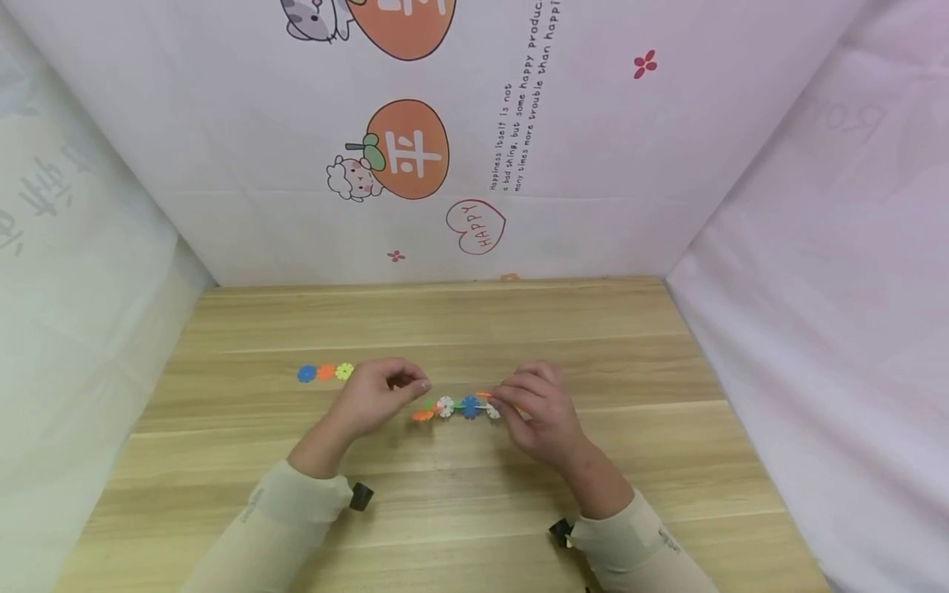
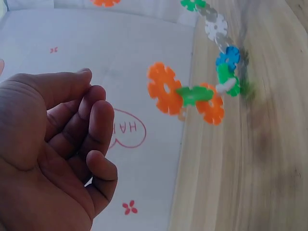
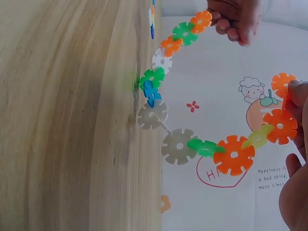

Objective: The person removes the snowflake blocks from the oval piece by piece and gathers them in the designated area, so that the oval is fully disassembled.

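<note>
On the wooden table (image 1: pixel 296 461), toward its left, three loose flower-shaped discs (image 1: pixel 325 372), blue, orange and yellow, lie flat in a touching row, well apart from the hands; the right wrist view shows them only as a thin, edge-on sliver at the top of the frame. Next comes the left hand (image 1: pixel 378 394), whose fingers are curled with the tips drawn together at the near end of a chain of linked plastic discs (image 1: pixel 458 406). From the head view it is too small to tell whether those fingertips actually pinch the end disc. In the left wrist view the hand shows curled fingers (image 2: pixel 98 120) with nothing between them and the orange end disc just beside them, while in the right wrist view that hand is cut off by the top edge right at the chain's end, so its hold cannot be told. The chain sags in an arc between the hands, its middle touching the table. At the right, the right hand (image 1: pixel 541 408) pinches the orange discs at the other end, only partly seen at the frame edge.
</note>
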### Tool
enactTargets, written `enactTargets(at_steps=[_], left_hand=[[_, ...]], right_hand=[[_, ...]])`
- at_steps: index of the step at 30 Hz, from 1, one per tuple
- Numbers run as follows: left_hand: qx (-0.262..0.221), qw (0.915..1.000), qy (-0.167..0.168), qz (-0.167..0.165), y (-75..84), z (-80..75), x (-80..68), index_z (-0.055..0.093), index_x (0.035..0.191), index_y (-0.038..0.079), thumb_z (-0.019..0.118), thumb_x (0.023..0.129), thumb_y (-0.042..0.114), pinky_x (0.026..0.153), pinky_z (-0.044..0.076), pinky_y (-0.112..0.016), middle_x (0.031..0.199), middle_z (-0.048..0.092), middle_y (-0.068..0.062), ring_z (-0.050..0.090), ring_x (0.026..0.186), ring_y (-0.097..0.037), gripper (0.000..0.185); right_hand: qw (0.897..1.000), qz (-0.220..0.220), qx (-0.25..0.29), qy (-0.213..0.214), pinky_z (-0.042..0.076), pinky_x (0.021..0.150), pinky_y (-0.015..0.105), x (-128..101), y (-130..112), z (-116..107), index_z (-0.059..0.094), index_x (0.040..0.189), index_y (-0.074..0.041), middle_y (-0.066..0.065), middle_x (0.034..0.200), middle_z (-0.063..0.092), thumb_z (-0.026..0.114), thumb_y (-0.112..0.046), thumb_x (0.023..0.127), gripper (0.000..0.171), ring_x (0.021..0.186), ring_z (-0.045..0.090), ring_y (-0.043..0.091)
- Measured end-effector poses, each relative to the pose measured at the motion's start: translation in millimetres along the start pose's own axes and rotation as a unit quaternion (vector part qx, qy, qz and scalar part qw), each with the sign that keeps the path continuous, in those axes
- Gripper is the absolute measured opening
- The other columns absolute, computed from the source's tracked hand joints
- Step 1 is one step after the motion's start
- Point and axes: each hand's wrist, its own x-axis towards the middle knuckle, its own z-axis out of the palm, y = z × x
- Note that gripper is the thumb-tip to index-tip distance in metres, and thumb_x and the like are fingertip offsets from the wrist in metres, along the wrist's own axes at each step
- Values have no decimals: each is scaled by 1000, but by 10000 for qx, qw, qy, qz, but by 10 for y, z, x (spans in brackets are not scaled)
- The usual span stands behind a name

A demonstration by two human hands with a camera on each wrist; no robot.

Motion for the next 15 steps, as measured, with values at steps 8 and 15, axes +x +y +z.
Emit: enactTargets(at_steps=[8, 15], left_hand=[[14, 9946, -155, 1029, 174, 167, 46, 77, 100, 26, 78, 96, 28, 67, 52, -30, 92, 71, 15, 65, 82, -11, 4], [-29, 9859, -308, 1646, 277, 293, 81, 77, 103, 21, 81, 92, 19, 66, 50, -29, 99, 72, 17, 67, 83, -7, 11]], right_hand=[[9999, -4, 9, -150, 43, 81, 44, 25, -25, 11, 79, 93, -6, 1, 88, 74, 76, -12, 93, 7, 86, 61, 26], [9998, -41, -30, -178, 43, 80, 43, 34, -43, 26, 80, 94, -7, 0, 87, 74, 75, -15, 95, 9, 85, 60, 25]])
